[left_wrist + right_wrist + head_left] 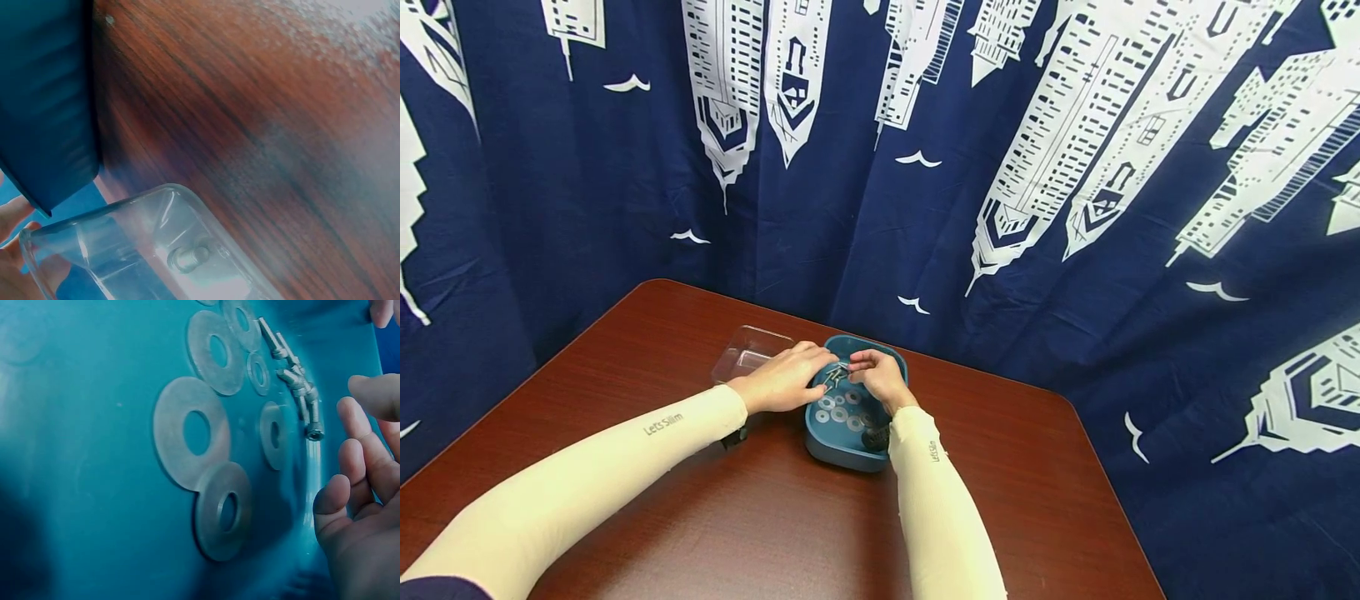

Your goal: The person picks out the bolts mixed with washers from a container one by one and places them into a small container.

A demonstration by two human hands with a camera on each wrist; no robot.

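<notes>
My left hand (pixel 782 379) lies across the left rim of a blue bin (pixel 842 457), its fingers and thumb spread apart. Over the bin's far part is my right hand (pixel 883 383), fingers reaching toward a small heap of metal bolts (pixel 833 377). In the right wrist view those socket-head bolts (pixel 314 431) lie along the bin's side, close to the fingertips (pixel 353 415), with nothing visible between fingers and thumb. Several flat grey washers (pixel 215 353) of differing sizes are spread over the bin floor. Beside my left hand stands a clear plastic box (pixel 144 215) with a metal bolt (pixel 189 257) in it.
In the bin's near right corner is a dark, rough-looking lump (pixel 876 438), partly behind my right wrist. The brown wooden table (pixel 760 517) extends around the bin. A blue curtain with white building prints (pixel 850 208) hangs right behind the table's far edge.
</notes>
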